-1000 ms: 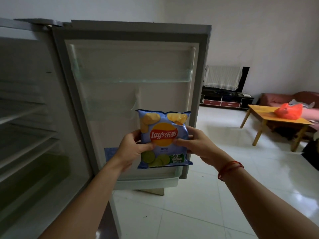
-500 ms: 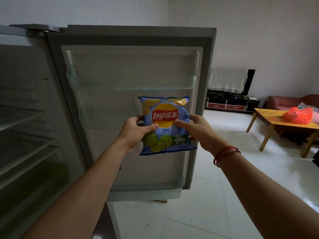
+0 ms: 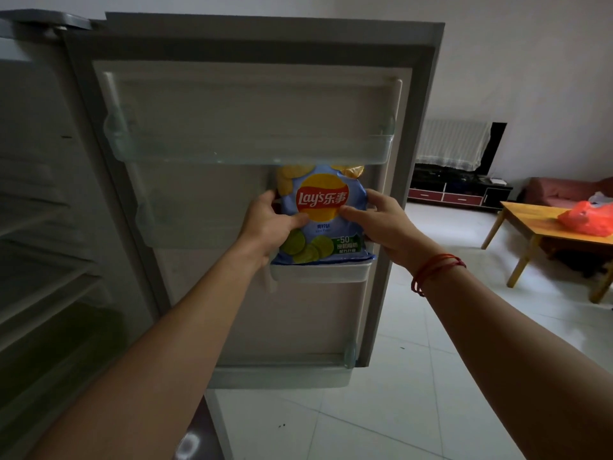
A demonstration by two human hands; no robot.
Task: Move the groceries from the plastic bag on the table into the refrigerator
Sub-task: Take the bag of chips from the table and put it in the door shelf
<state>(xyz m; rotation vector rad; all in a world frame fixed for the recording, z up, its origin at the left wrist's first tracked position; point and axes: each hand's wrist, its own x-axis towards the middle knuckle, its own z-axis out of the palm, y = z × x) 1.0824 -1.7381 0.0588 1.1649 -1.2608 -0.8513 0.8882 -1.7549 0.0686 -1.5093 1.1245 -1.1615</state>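
Two hands, left hand (image 3: 272,220) and right hand (image 3: 378,224), grasp chip bag (image 3: 323,214) sides at door shelf (image 3: 321,272) right end; light, crushable, slippery.

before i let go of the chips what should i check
1. Grip: left hand and right hand both hold the chip bag by its sides: ok.
2. Bag upright, label facing out: ok.
3. Bag bottom down inside the small door shelf: cannot tell; it shows at the rim.
4. Bag top free of the upper door shelf: cannot tell; it reaches right under it.
5. Refrigerator door open wide: ok.
6. Plastic bag on the table emptied: cannot tell.
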